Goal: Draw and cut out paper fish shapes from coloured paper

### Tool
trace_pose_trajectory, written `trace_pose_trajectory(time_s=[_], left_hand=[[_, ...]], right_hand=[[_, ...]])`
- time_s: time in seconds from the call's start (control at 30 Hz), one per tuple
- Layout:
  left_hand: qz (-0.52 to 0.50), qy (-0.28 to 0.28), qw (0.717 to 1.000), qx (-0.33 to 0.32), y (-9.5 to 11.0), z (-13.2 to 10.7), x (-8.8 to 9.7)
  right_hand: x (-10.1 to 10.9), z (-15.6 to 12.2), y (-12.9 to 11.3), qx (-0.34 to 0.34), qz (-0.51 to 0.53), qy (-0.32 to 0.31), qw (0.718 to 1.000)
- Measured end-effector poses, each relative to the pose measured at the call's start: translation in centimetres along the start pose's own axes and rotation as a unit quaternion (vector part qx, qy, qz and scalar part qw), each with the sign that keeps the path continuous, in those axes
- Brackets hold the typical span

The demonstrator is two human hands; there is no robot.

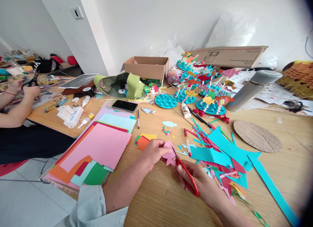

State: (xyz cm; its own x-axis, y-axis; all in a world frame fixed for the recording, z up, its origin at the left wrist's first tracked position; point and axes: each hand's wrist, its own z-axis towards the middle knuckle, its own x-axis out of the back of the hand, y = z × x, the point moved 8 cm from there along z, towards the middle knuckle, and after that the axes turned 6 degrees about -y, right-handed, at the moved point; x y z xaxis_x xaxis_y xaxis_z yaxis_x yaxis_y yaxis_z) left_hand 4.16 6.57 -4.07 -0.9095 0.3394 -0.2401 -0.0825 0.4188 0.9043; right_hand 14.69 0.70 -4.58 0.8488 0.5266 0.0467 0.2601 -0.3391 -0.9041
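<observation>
My left hand [153, 153] pinches a small pink paper shape [169, 155] just above the wooden table [156, 194]. My right hand [195, 179] is closed around red-handled scissors [187, 174], whose blades reach up into the pink shape. Both hands are close together near the table's front edge. A stack of coloured paper sheets [97, 148], pink on top, lies left of my left hand. Turquoise and red paper scraps [220, 152] are heaped right of my right hand.
A phone [124, 106], glue bottle [186, 110], red pen [187, 142], cardboard disc [256, 135], metal flask [251, 90], cardboard box [146, 68] and blue paper fish crafts [200, 90] fill the table's far side. At the left, another person's hands [24, 88] hold scissors.
</observation>
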Motion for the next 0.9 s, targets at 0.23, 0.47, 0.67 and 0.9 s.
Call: trace_pose_trajectory(time_s=[0.23,0.47,0.67,0.9], left_hand=[[-0.009,0.014,1.000,-0.007,0.11,0.01,0.31],[0.006,0.012,1.000,-0.002,-0.08,0.16,0.31],[0.018,0.011,1.000,-0.004,0.11,0.05,0.29],[0.019,0.008,1.000,-0.005,0.05,0.11,0.25]], right_hand=[[-0.02,-0.10,-0.30,-0.003,0.005,0.008,1.000],[-0.09,-0.06,-0.42,0.002,-0.001,-0.003,1.000],[-0.09,0.06,-0.11,0.006,-0.002,-0.007,1.000],[-0.12,-0.06,-0.09,0.001,-0.001,0.000,1.000]])
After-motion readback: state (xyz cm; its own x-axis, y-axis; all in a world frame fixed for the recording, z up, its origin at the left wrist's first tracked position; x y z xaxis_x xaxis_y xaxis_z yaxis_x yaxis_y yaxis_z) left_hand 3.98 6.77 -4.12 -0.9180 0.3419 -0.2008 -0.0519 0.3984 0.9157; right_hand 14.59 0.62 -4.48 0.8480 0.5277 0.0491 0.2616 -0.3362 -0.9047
